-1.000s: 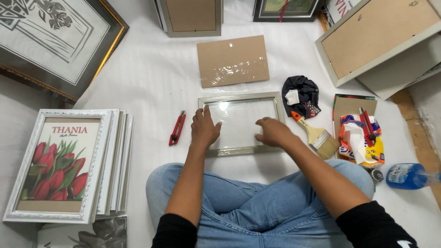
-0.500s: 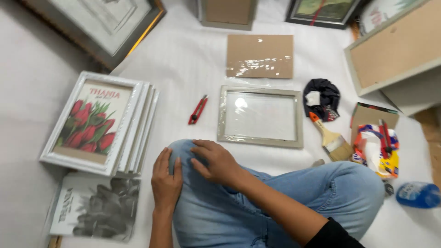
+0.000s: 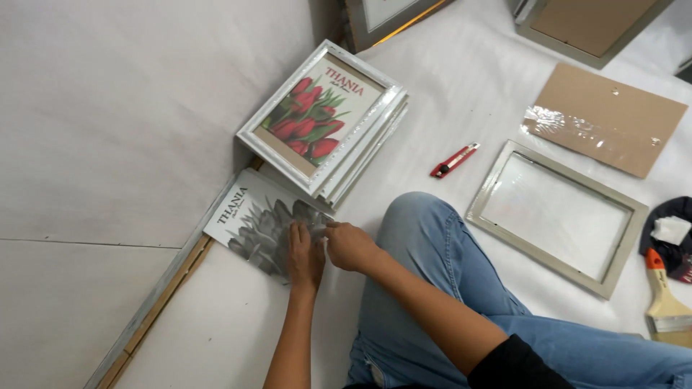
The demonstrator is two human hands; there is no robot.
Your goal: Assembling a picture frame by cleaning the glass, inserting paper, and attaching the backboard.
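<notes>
Black-and-white flower print pressed flat under left hand, pinched at edge by right hand fingers; stacked frames just beyond.

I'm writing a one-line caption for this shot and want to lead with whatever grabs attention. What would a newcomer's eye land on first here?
Most likely the bright red tulip picture, topping a stack of white frames at upper left. Just below it, the left hand lies flat on a grey flower print on the floor, with the right hand at the print's edge. To the right sits an empty glazed frame, with a red utility knife beside it.
</notes>
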